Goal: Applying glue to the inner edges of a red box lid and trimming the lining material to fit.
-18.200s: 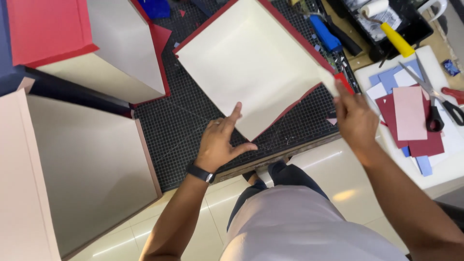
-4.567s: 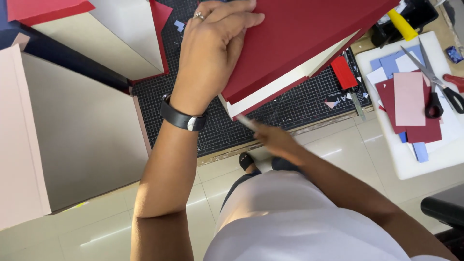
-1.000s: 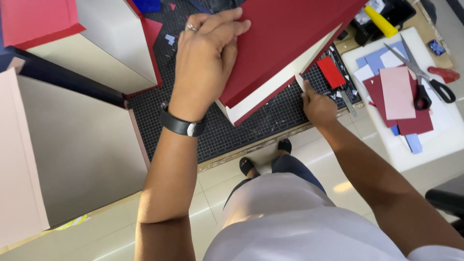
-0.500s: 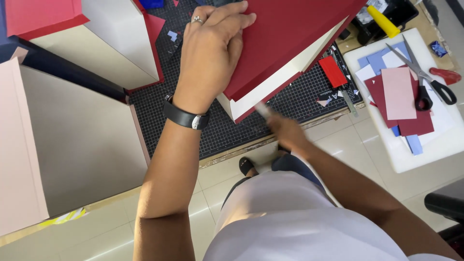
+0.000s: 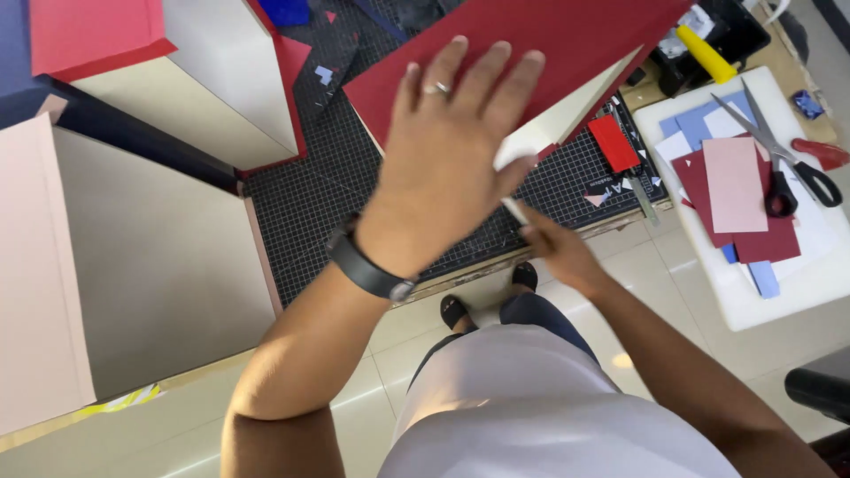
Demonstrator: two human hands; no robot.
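Our left hand (image 5: 447,168) lies flat, fingers spread, on the dark red board (image 5: 531,40) that rests tilted over the black cutting mat (image 5: 328,204). Our right hand (image 5: 553,250) sits at the mat's near edge, fingers pinched on a thin white tool (image 5: 515,211) — its tip is hidden under the left hand. Far right, scissors (image 5: 784,164) lie on a white tray (image 5: 779,283) among red, pink and blue paper pieces (image 5: 735,190). Left, a pale pink box (image 5: 115,274) stands open.

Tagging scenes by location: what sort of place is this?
Probably a craft or box-making workshop: a gridded cutting mat under a dark red covered board, scissors on cut paper pieces, and large covered boards alongside.
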